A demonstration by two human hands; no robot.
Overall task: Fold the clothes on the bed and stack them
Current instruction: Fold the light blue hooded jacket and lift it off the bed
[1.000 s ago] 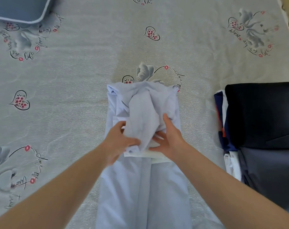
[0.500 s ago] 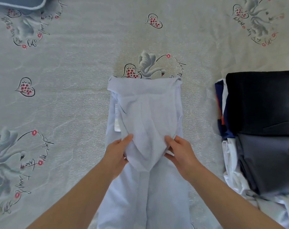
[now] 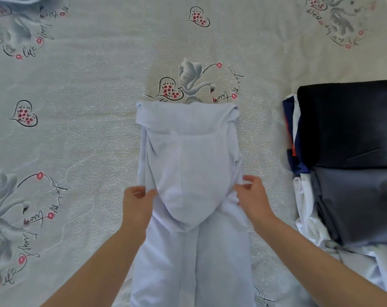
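- Two hands work on one pale blue garment [image 3: 189, 173] in the middle of the bed [image 3: 88, 129].
- Left hand [image 3: 136, 203] pinches its left edge; the fingers [image 3: 141, 192] clamp the cloth.
- It looks soft, light and floppy, so the side edges seem best to grab.
- Right hand [image 3: 253, 199] pinches the right edge.
- Folded dark clothes [image 3: 347, 129] sit stacked far right.

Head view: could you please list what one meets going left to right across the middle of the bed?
Heart print → left hand → pale blue garment → right hand → stack of folded clothes.
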